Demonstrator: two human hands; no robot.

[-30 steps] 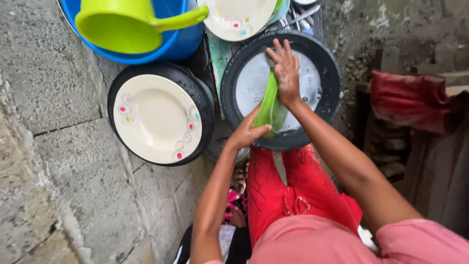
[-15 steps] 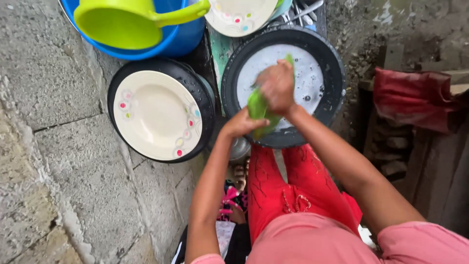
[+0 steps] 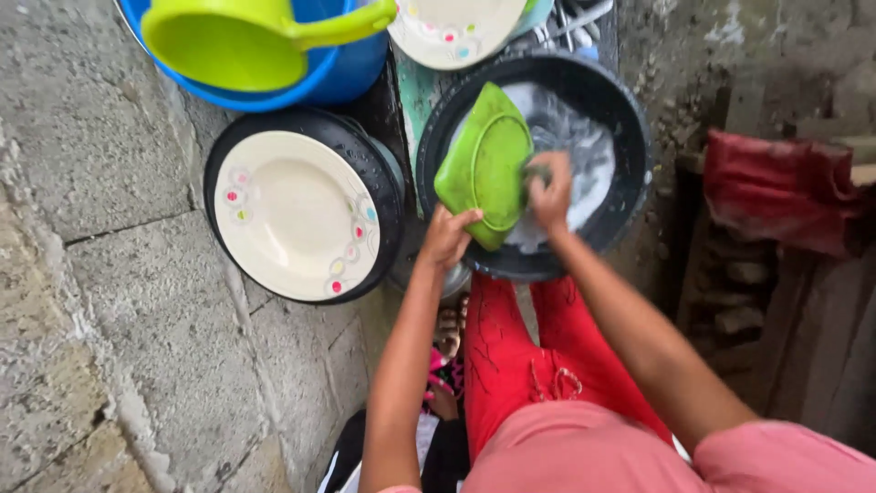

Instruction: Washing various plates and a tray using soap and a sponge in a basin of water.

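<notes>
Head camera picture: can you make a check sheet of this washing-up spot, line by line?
Surface: rough grey stone floor.
Job's things: green plate, tilted over a black basin of soapy water.
Clutter: cream dotted plate in a second black basin; another cream plate; lime jug in a blue tub; red cloth.
Grippers: left hand grips the green plate's lower edge; right hand presses a scrubber on it.
Cables: nothing seen.
Surroundings: crumbly stone wall.

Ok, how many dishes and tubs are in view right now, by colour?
Green square plastic plate: 1
Cream round plates with coloured dots: 2
Black round basins: 2
Blue plastic tub: 1
Lime-green plastic jug: 1
Total: 7
</notes>
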